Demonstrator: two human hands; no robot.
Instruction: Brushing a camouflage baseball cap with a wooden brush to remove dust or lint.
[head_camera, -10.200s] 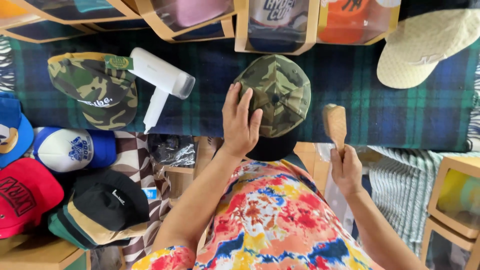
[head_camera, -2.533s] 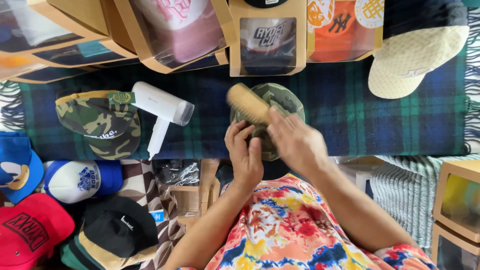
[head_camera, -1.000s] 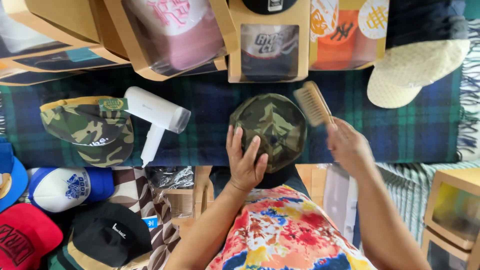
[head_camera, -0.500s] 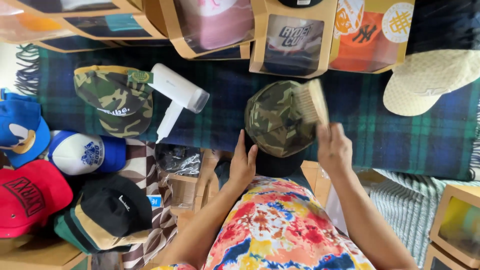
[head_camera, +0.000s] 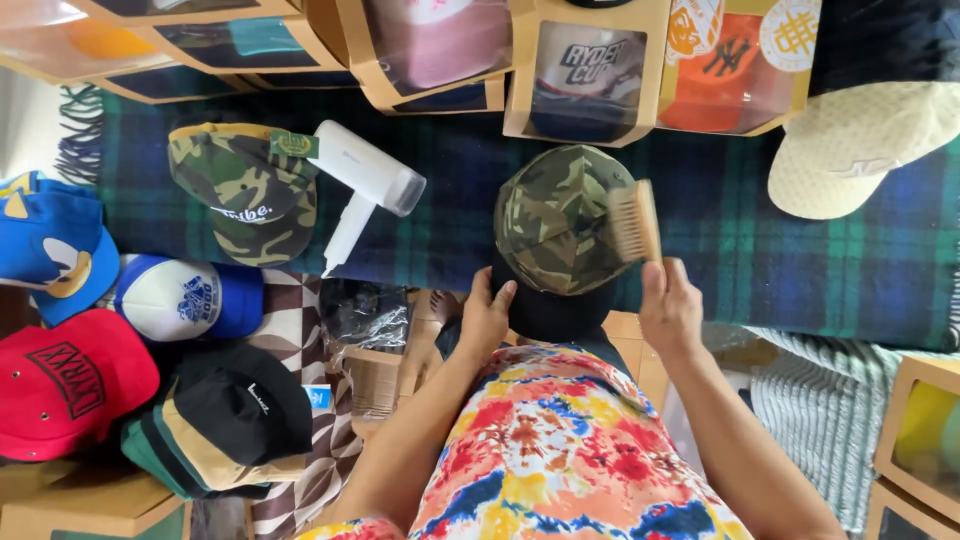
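A camouflage cap (head_camera: 558, 215) with a black brim lies on a dark blue and green plaid blanket (head_camera: 730, 230). My left hand (head_camera: 487, 310) grips the cap's near edge by the brim. My right hand (head_camera: 670, 305) holds a wooden brush (head_camera: 635, 221) by its handle, bristles pressed against the right side of the cap's crown.
A white hand-held steamer (head_camera: 362, 185) and a second camouflage cap (head_camera: 245, 190) lie to the left on the blanket. Boxed caps (head_camera: 590, 70) line the far edge, a cream cap (head_camera: 860, 145) sits at right. Several loose caps (head_camera: 70, 370) are piled at the left.
The brush has swept over the cap's right side and sits slightly lower on the crown. My left hand slid from the crown down to the brim edge. The view shifted a little.
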